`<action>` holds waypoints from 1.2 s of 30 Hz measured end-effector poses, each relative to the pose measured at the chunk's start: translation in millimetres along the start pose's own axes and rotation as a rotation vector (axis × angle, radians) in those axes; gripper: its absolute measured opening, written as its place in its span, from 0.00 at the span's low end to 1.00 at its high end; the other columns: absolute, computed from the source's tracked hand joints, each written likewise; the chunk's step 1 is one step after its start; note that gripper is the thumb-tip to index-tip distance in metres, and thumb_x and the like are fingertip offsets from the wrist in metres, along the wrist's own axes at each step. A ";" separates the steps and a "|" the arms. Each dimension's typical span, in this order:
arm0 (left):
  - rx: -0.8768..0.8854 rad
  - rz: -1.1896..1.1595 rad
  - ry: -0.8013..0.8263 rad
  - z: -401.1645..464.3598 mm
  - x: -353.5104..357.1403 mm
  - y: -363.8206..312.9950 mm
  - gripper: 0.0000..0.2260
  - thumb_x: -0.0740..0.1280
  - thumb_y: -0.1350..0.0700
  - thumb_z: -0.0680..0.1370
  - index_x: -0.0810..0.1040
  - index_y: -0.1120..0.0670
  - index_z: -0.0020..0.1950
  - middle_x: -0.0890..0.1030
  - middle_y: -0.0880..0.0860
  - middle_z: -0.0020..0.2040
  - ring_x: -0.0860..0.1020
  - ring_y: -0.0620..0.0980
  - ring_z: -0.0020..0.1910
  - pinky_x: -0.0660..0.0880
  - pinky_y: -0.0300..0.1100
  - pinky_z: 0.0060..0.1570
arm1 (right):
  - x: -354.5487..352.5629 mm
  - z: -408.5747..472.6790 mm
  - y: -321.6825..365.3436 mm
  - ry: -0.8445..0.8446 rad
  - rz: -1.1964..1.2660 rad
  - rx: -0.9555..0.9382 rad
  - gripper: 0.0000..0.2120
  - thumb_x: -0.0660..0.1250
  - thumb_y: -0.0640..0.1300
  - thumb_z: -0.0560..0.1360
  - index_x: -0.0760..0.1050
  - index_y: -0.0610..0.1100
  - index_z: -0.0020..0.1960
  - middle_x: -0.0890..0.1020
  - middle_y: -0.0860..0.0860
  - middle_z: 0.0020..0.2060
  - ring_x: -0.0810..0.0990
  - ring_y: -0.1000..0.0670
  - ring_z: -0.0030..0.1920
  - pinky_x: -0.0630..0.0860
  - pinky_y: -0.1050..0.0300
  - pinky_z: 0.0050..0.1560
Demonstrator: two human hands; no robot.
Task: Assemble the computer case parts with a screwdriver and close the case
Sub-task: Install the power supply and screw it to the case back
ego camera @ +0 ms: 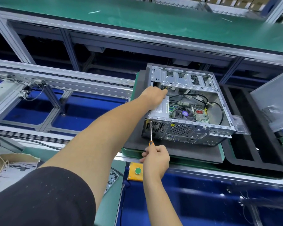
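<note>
Right hand: the right hand (155, 160) has its fingers curled round the handle of a screwdriver (151, 136), whose tip meets the rear panel's upper left corner.
Left hand: the left hand (154, 95) reaches into the open case, resting on the power supply (159, 108); its fingertips are hidden, so its grip cannot be told.
Computer case: the computer case (186, 103) lies on its side, open side up, on a dark mat (178, 152).
Side panel: a grey side panel (273, 101) leans at the right, apart from the case.
Button: a yellow box with a green button (137, 171) sits just beside the right hand.
</note>
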State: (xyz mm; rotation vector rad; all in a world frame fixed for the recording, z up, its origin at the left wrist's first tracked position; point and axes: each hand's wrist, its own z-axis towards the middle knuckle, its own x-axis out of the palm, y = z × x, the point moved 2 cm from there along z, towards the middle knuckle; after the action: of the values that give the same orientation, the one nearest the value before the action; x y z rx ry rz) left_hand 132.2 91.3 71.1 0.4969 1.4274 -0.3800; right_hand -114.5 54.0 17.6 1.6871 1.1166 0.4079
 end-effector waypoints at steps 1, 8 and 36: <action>0.001 -0.002 -0.004 0.3 0.1 0.0 0.12 0.58 0.69 0.77 0.69 0.59 0.59 0.67 0.52 0.34 0.71 0.58 0.38 0.62 0.48 0.37 | -0.3 1.8 -1.8 0.021 -0.014 -0.009 0.09 0.64 0.45 0.77 0.76 0.47 0.39 0.83 0.52 0.29 0.80 0.48 0.27 0.75 0.48 0.39; -0.021 0.002 -0.011 -0.7 0.2 -0.8 0.14 0.60 0.70 0.76 0.69 0.58 0.59 0.73 0.54 0.38 0.72 0.57 0.37 0.60 0.47 0.33 | 3.3 8.3 -7.8 0.098 0.052 0.043 0.03 0.68 0.44 0.76 0.79 0.45 0.45 0.81 0.50 0.35 0.72 0.49 0.34 0.67 0.52 0.36; -0.031 0.011 -0.045 2.6 7.8 -0.3 0.13 0.58 0.69 0.77 0.70 0.59 0.59 0.78 0.58 0.41 0.72 0.60 0.38 0.65 0.49 0.38 | 5.3 7.0 5.5 0.235 0.423 0.409 0.04 0.66 0.37 0.73 0.80 0.39 0.42 0.75 0.50 0.30 0.63 0.53 0.23 0.53 0.62 0.21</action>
State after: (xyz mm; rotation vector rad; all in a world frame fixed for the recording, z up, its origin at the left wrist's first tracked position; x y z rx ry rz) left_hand 135.1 90.0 63.5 0.4687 1.3844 -0.3578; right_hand -104.2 54.3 18.2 2.2962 1.0544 0.6929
